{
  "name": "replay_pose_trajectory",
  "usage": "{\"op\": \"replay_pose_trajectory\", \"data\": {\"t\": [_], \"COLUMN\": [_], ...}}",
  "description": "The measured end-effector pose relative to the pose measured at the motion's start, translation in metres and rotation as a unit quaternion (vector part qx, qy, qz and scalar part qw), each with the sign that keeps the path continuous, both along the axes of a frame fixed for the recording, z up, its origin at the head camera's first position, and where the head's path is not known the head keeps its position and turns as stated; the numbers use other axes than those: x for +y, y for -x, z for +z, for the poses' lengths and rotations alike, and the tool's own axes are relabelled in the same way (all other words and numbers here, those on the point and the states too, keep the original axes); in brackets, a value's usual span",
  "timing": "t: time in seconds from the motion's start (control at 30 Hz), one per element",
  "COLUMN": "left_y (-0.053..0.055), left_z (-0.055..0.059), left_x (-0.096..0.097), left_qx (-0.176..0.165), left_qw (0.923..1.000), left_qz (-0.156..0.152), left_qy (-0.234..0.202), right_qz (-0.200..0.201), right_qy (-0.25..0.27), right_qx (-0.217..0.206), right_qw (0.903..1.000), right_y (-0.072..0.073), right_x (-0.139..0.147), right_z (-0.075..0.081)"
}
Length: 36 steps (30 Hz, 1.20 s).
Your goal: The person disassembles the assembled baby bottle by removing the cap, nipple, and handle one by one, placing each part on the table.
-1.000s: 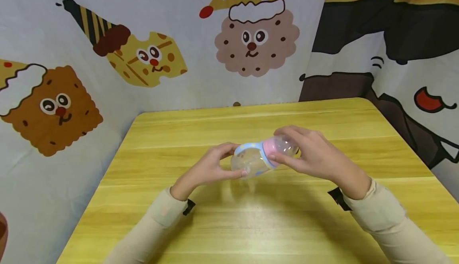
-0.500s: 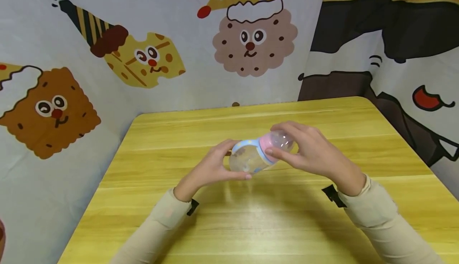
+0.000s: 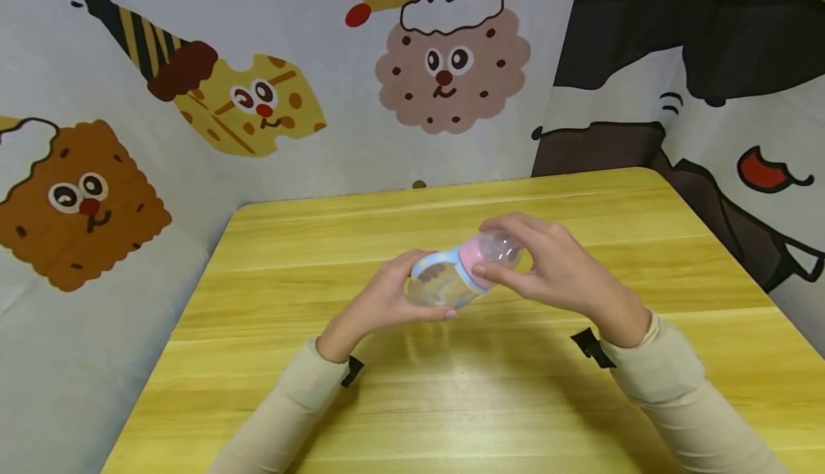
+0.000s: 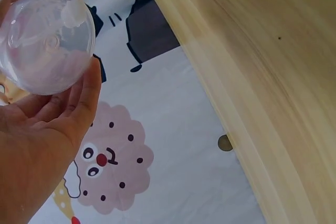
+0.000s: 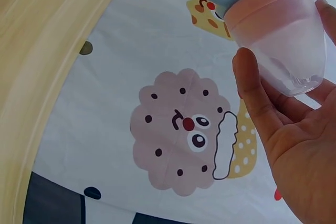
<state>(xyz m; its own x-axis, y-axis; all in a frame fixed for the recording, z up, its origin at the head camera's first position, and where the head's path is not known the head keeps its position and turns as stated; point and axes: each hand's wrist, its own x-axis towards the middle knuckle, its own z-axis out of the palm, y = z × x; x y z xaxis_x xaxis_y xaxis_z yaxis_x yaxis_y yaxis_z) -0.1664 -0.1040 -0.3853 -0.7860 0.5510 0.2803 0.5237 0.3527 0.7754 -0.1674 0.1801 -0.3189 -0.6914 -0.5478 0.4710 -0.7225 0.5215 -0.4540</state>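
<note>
A clear baby bottle (image 3: pixel 435 292) is held tilted above the table, its capped end up to the right. It has a pink collar (image 3: pixel 473 259), a light blue handle (image 3: pixel 433 262) and a see-through dome cap (image 3: pixel 501 246). My left hand (image 3: pixel 387 296) grips the bottle's body near the base, thumb along the near side. My right hand (image 3: pixel 559 266) holds the cap end, its thumb at the pink collar. The left wrist view shows the round clear base (image 4: pixel 50 45); in the right wrist view the clear cap (image 5: pixel 294 40) lies between thumb and fingers.
Beneath both hands is a yellow wood-grain table (image 3: pixel 309 245). A cloth backdrop (image 3: pixel 348 166) with cartoon biscuits and cheese rises behind its far edge and along its sides. A black strap piece (image 3: pixel 591 347) shows at the right cuff and another strap piece (image 3: pixel 352 371) at the left.
Both hands, still holding the bottle, have shifted slightly left in the head view, the right one also upward. The bottle's capped end tilts higher than before. The backdrop has shifted slightly in view.
</note>
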Motion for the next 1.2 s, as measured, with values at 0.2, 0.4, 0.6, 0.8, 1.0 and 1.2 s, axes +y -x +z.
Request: {"op": "replay_pose_trajectory", "data": {"t": [0.2,0.4,0.6,0.8,1.0,1.2], "left_y": [0.000,-0.001,0.001,0.003,0.002,-0.001], "left_z": [0.004,0.006,0.007,0.010,0.011,0.009], "left_x": [-0.005,-0.008,-0.009,-0.007,-0.007,-0.009], "left_qx": [0.038,0.065,0.072,0.097,0.104,0.098], "left_qw": [0.9991,0.9976,0.9970,0.9950,0.9944,0.9946], "left_qz": [0.004,-0.011,-0.024,-0.022,-0.021,-0.034], "left_qy": [0.017,0.022,0.014,0.006,0.004,-0.002], "right_qz": [0.002,-0.003,0.014,0.030,0.043,0.066], "right_qy": [0.005,0.003,0.004,0.041,0.059,0.073], "right_qx": [-0.016,-0.044,-0.061,-0.074,-0.090,-0.118], "right_qw": [0.9999,0.9990,0.9980,0.9959,0.9932,0.9882], "right_y": [0.002,0.001,0.003,0.006,0.007,0.007], "right_x": [-0.002,-0.001,-0.002,0.003,0.005,0.007], "right_z": [0.000,0.002,0.002,0.002,0.003,0.003]}}
